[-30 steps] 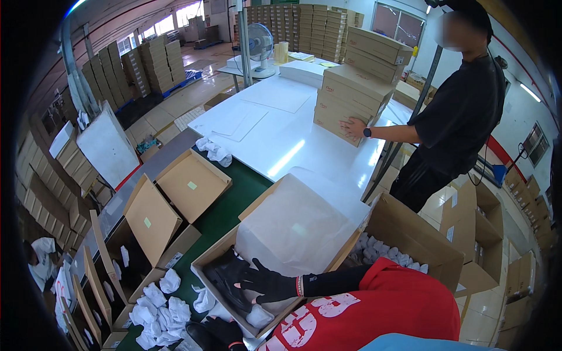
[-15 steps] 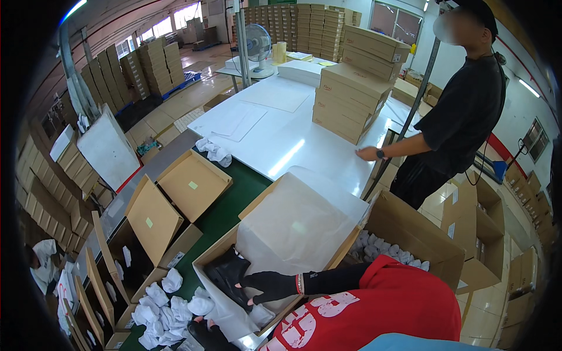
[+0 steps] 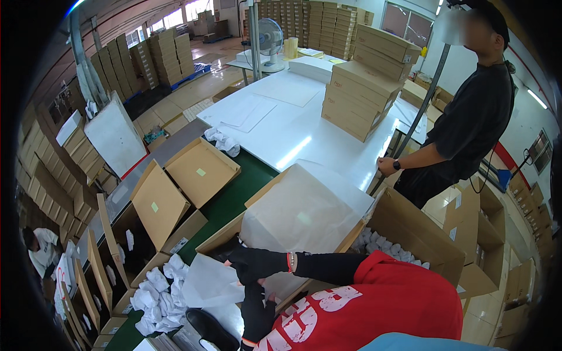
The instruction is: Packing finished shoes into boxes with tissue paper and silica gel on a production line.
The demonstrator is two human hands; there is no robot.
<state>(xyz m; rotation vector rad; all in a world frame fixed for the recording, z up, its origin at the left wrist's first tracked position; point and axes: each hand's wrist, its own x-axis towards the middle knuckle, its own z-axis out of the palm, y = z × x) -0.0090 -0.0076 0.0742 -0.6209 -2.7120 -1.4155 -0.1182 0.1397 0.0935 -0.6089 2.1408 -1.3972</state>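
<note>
My right hand, in a black fingerless covering with a bracelet at the wrist, reaches over a large cardboard box. Its fingertips are closed at the upper corner of a thin white tissue sheet. Just below it, my left hand lies close to the sheet's right edge; what its fingers do is partly hidden. Another translucent sheet covers most of the box. A dark shoe shows partly inside, behind my right hand. Nearer the front lies a black shoe.
White crumpled paper wads are heaped at the left, near open shoe boxes. At the right, a carton holds more wads. Stacked boxes stand on the white table; a co-worker stands beside it.
My left hand has moved up and right from the paper wads to beside my right hand. The tissue sheet is now raised at the box's left end. The front black shoe now shows.
</note>
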